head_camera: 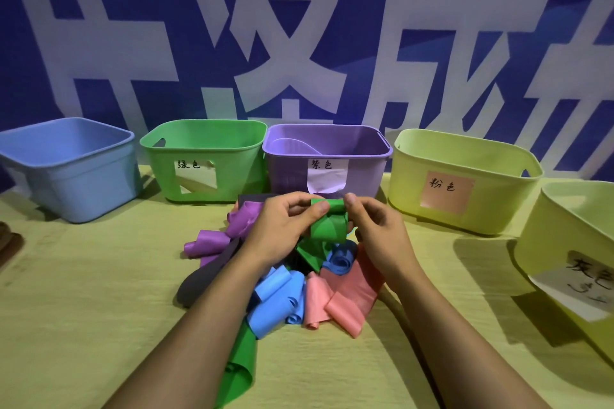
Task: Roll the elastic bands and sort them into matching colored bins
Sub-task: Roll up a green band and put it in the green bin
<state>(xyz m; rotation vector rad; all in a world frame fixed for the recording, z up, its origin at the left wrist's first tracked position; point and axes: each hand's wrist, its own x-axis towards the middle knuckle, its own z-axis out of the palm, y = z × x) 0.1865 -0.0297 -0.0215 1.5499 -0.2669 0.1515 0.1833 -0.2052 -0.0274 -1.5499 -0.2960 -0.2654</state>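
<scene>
both my hands are up over the pile, working one green band point(329, 226). my left hand point(282, 229) pinches the rolled top end of it, thumb on the front, and my right hand point(375, 229) pinches the other end of that roll with its fingers curled in. below the roll, the loose length of the band hangs down into the heap.

under my hands lies the rest of the pile on the desk point(83, 325): purple bands point(212, 242) to the left, a dark band point(206, 276) beside my left forearm, blue bands point(279, 302) in the middle, pink bands point(342, 302) to the right, and another green band point(239, 365) near the front edge under my left arm.

behind the pile, in a row, stand a blue bin point(66, 173), a green bin point(202, 161), a purple bin point(325, 156) and a yellow bin with a pink label point(461, 176). the green bin and the purple one touch at their rims; the purple bin's front wall is just beyond my fingertips. another yellow bin point(571, 259) sits at the right edge, nearer me. open desk lies left of the pile and between the pile and the right-hand bins.
</scene>
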